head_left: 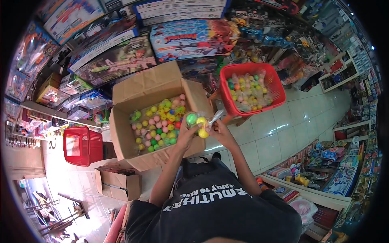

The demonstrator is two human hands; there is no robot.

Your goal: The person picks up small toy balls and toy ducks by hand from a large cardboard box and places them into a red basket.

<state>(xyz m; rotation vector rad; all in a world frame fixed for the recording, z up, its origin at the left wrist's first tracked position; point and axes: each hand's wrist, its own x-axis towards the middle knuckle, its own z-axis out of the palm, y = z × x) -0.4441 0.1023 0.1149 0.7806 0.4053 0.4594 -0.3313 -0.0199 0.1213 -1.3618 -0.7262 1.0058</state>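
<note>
A clear plastic bag of balls (202,121) is held up in front of my chest, with green and yellow balls showing through it. My left hand (187,135) is wrapped round the bag's left side, near the green ball. At its right, my right hand (221,133) pinches the gathered plastic by the bag's neck. Just left of my hands, a large open cardboard box (121,133) holds many loose balls in pink, yellow, green and orange. Beyond my right hand, a red plastic basket (279,91) contains more bagged balls.
Another red basket (83,146) stands at the left, near a smaller cardboard box (119,188). Boxed toys (190,40) are stacked along the far side. Shelves of goods (336,166) line the right. Pale floor tiles (263,150) lie between.
</note>
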